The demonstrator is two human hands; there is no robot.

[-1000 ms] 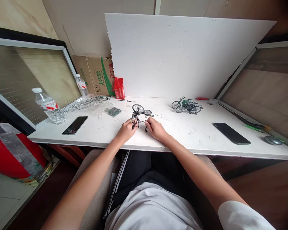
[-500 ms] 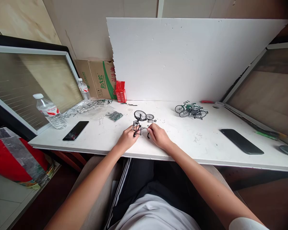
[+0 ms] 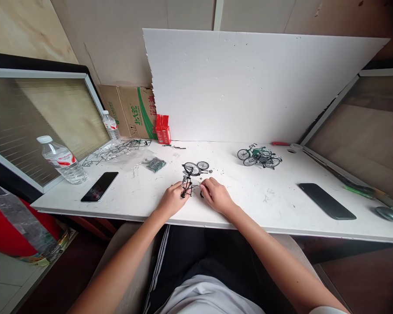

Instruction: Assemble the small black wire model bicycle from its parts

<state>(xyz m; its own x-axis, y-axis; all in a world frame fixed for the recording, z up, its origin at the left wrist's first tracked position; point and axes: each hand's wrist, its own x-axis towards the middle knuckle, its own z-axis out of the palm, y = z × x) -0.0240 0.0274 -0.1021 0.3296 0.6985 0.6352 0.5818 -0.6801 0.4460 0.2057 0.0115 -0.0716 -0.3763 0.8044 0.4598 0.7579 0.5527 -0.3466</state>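
My left hand [image 3: 174, 199] is closed around the rear of a small black bicycle frame [image 3: 187, 185] above the white table's front part. A black spoked wheel [image 3: 191, 168] is at the far end of the frame. At the frame's right side, my right hand [image 3: 216, 195] pinches near the thin rods, with a small dark part [image 3: 201, 194] at its fingertips. What exactly those fingers grip is hidden. Behind the hands lies a loose wheel [image 3: 203, 165] with small black pieces. Two model bicycles [image 3: 260, 157] stand to the right.
On the white table [image 3: 249, 205] are a phone [image 3: 100, 186], water bottles [image 3: 62, 161], dark part sprues [image 3: 118, 150], a bagged wheel [image 3: 155, 164] and a red box [image 3: 163, 129]. At right lie a black slab [image 3: 326, 201] and a mouse [image 3: 389, 213].
The whole view has shifted, so the table and items appear slightly lower. My hands keep nearly the same hold around the bicycle frame.
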